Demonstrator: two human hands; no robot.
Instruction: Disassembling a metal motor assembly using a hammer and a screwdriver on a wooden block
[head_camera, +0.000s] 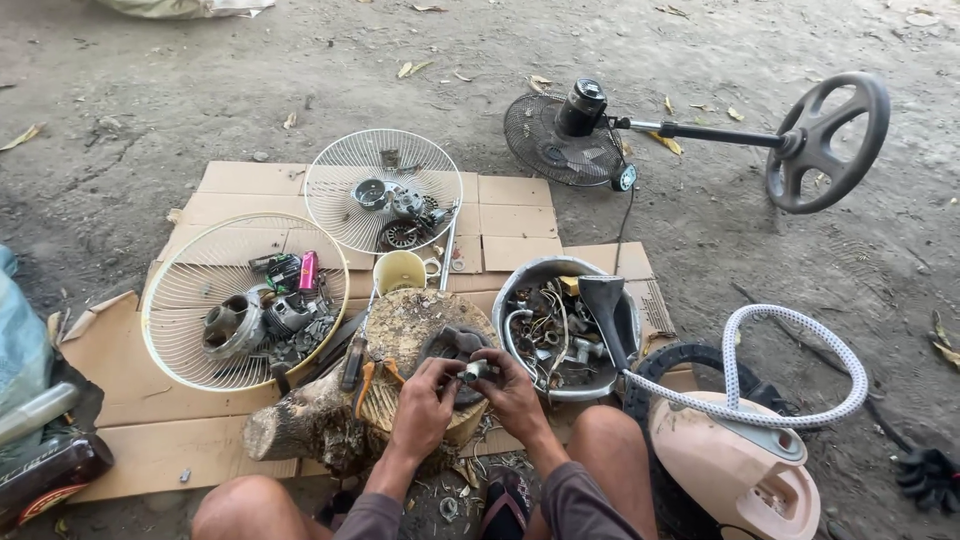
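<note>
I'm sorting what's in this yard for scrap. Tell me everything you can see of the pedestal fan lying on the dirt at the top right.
The pedestal fan lies on its side on bare dirt, beyond the cardboard. It is dark, black or grey. Its round wire guard faces the ground edge-on, with the motor housing behind it. A straight pole runs right to a round spoked base, tipped up on edge. A thin cord trails toward the cardboard. No hand touches it.

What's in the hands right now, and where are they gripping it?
Both hands hold one small grey metal part above the wooden stump. The left hand grips its left end, the right hand its right end, with the fingers. Its exact kind cannot be told.
</note>
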